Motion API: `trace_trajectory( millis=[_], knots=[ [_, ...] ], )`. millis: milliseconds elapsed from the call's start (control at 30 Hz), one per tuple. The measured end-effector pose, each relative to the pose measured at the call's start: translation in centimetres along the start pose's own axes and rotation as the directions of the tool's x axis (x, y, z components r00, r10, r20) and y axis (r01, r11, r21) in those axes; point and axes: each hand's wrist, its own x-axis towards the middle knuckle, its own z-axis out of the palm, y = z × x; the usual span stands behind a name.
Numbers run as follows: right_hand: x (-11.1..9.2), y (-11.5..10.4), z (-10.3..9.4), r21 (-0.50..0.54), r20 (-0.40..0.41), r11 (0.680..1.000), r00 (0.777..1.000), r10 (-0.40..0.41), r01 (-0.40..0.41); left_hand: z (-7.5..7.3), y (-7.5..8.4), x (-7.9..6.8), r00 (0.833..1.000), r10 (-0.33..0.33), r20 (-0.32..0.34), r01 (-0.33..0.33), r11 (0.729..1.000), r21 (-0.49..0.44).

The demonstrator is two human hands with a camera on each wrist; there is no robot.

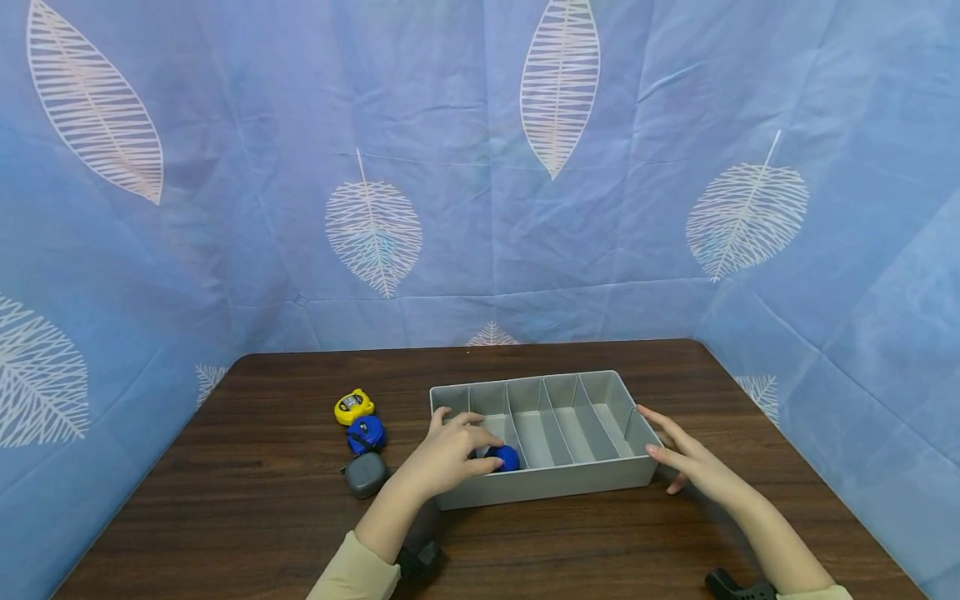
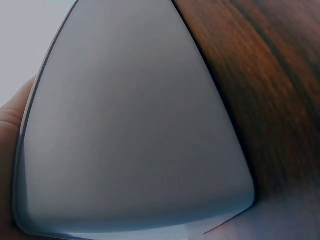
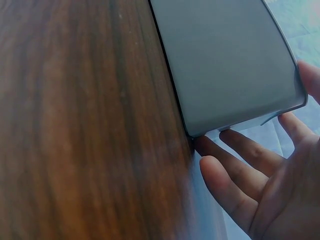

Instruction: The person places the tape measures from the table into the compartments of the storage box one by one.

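The blue object (image 1: 507,457) is in the gray tray (image 1: 551,486)'s second compartment from the left, seemingly pinched by our left hand (image 1: 448,450). Our right hand (image 1: 693,461), fingers extended, touches the right end, probably for steadiness; a yellow case (image 1: 353,407) lies left.

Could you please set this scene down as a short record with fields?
Left hand: over the left part of the gray tray, at a blue item; grip unclear
Right hand: touching the tray's right end
Tray layout: five compartments
Blue item's place: second compartment from the left
Left of tray, far to near: yellow tape measure, blue tape measure, dark gray rounded item
Surface: dark wood-grain table
Backdrop: blue cloth with white leaf prints
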Motion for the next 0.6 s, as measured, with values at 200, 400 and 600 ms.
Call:
trace_trajectory(
  millis=[200, 400, 600],
  knots=[
    [0.03, 0.00, 0.03, -0.001, 0.000, 1.000, 1.000, -0.002, 0.002, -0.14, 0.15, -0.12, 1.000, 0.015, 0.007, -0.015, 1.000, 0.008],
    [0.05, 0.05, 0.02, 0.000, 0.005, 1.000, 1.000, -0.007, 0.007, -0.21, 0.18, -0.20, 0.999, 0.029, -0.016, -0.029, 1.000, 0.000],
    [0.03, 0.11, -0.01, 0.005, 0.006, 1.000, 1.000, -0.001, 0.001, -0.37, 0.45, -0.35, 0.998, 0.048, -0.039, -0.047, 0.998, 0.029]
  ],
)
